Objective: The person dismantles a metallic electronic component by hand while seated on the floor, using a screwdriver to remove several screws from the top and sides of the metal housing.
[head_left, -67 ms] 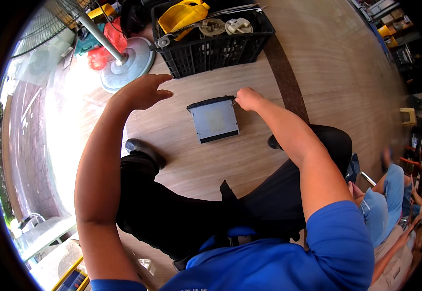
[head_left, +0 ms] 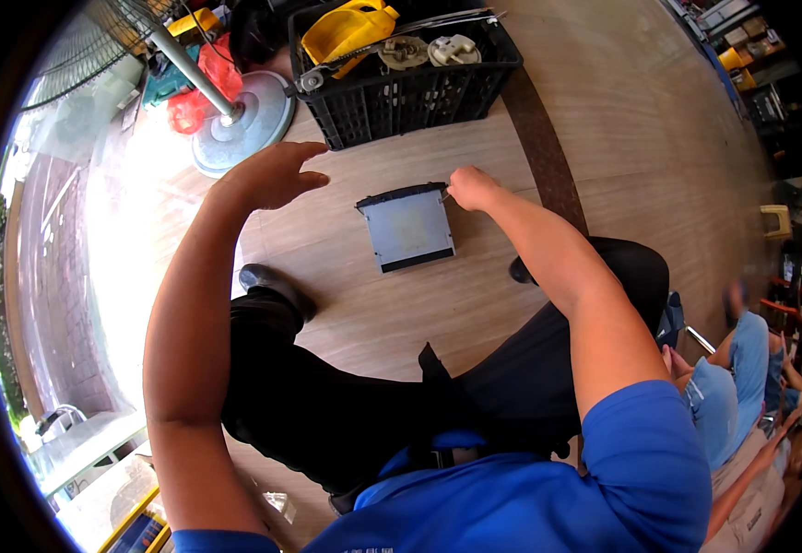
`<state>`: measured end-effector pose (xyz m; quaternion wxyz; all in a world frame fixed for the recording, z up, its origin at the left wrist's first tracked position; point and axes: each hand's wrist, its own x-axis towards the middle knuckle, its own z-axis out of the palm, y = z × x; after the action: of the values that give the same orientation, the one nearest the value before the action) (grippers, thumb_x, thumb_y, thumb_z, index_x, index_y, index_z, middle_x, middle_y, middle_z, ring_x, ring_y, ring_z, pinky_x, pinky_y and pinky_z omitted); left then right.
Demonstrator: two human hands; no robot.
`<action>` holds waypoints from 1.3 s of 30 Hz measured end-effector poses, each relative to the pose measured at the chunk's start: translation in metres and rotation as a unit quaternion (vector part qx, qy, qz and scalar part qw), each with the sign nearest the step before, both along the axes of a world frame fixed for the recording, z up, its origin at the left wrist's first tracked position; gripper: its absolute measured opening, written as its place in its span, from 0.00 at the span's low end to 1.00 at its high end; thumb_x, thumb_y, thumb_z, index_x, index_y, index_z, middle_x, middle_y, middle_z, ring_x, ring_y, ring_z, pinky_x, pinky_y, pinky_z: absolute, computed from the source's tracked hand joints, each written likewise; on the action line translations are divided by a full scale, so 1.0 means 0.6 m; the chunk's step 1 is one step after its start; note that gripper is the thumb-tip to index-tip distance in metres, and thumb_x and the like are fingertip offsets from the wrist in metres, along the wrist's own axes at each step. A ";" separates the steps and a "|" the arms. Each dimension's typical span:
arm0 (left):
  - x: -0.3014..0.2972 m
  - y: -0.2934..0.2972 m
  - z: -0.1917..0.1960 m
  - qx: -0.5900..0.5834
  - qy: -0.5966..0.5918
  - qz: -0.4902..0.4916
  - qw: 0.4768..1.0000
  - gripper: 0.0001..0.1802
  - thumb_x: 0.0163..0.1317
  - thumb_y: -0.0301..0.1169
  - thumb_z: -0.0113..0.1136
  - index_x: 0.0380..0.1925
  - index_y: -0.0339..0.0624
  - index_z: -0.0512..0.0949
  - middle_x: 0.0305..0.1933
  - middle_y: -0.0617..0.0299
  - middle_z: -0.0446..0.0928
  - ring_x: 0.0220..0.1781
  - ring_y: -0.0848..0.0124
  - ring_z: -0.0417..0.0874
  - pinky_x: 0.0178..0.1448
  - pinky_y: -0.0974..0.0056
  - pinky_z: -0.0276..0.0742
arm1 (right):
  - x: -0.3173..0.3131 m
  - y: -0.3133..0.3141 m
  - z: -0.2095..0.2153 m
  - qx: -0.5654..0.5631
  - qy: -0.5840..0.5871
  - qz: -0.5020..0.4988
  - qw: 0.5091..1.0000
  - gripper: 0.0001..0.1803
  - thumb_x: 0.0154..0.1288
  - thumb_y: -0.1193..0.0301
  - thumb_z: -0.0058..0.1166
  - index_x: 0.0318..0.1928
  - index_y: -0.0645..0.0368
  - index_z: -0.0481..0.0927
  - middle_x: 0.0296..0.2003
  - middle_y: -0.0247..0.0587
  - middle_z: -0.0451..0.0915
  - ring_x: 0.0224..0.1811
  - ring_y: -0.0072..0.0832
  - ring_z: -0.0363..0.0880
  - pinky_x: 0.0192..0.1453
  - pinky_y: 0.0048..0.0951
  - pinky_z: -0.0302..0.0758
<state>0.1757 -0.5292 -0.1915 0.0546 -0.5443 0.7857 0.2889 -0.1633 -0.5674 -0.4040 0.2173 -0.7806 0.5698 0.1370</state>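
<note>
The fingertips of the right hand [head_left: 471,187] were hidden at the far corner of the grey metal box [head_left: 407,227], so its grip was not clear. The black crate [head_left: 401,88] was cut off by the top edge. The fan stand [head_left: 235,115] lost its pole there too. Bright glare washed out the floor [head_left: 134,240] at the left.

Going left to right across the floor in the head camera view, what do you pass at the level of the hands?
Round fan base → left hand, open and raised above the floor → flat grey metal box → right hand, touching the box's far right corner → dark floor stripe.
</note>
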 end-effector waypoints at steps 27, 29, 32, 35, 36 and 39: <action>-0.029 -0.008 -0.043 0.003 -0.018 -0.066 0.998 0.33 0.65 0.48 0.60 0.65 0.42 0.69 0.59 0.44 0.76 0.63 0.48 0.75 0.65 0.51 0.71 | -0.011 -0.023 -0.035 0.049 0.120 0.033 0.991 0.14 0.67 0.66 0.51 0.44 0.61 0.85 0.49 0.55 0.82 0.52 0.51 0.81 0.55 0.47 0.78; 0.034 0.018 -0.047 0.024 -0.048 -0.038 0.998 0.33 0.65 0.49 0.59 0.64 0.41 0.69 0.60 0.43 0.75 0.63 0.47 0.74 0.65 0.51 0.71 | 0.082 0.004 -0.002 0.084 0.033 -0.001 0.996 0.13 0.59 0.78 0.54 0.44 0.64 0.84 0.50 0.55 0.82 0.53 0.48 0.82 0.55 0.45 0.80; 0.003 -0.006 -0.047 0.010 -0.029 -0.056 0.998 0.34 0.65 0.50 0.59 0.65 0.42 0.69 0.63 0.44 0.74 0.65 0.48 0.73 0.67 0.51 0.70 | 0.004 -0.018 -0.064 0.052 0.059 0.041 0.996 0.15 0.69 0.66 0.49 0.44 0.60 0.85 0.46 0.55 0.83 0.50 0.49 0.82 0.54 0.47 0.78; 0.028 0.008 -0.063 0.018 -0.047 -0.033 0.998 0.35 0.65 0.51 0.59 0.66 0.42 0.68 0.64 0.46 0.73 0.66 0.48 0.72 0.67 0.51 0.69 | 0.035 0.002 -0.066 0.061 0.036 0.044 0.997 0.15 0.68 0.66 0.49 0.43 0.63 0.85 0.46 0.55 0.83 0.50 0.49 0.82 0.54 0.46 0.78; 0.032 0.003 -0.070 0.020 -0.046 -0.037 0.998 0.35 0.65 0.51 0.58 0.66 0.42 0.68 0.64 0.46 0.73 0.66 0.48 0.72 0.68 0.51 0.69 | 0.044 0.000 -0.058 0.052 0.033 0.052 0.997 0.15 0.68 0.66 0.49 0.43 0.63 0.85 0.46 0.55 0.83 0.50 0.49 0.82 0.54 0.46 0.78; 0.029 -0.002 -0.118 0.024 -0.068 -0.048 0.996 0.35 0.65 0.52 0.57 0.67 0.45 0.68 0.65 0.46 0.72 0.67 0.49 0.71 0.68 0.50 0.68 | 0.014 0.007 -0.074 0.042 0.034 0.034 0.998 0.14 0.67 0.68 0.50 0.44 0.63 0.85 0.47 0.55 0.83 0.50 0.49 0.82 0.54 0.46 0.78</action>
<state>0.1931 -0.5303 -0.2623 0.1347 -0.5229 0.7982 0.2671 -0.1549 -0.5631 -0.4484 0.2255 -0.7844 0.5440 0.1947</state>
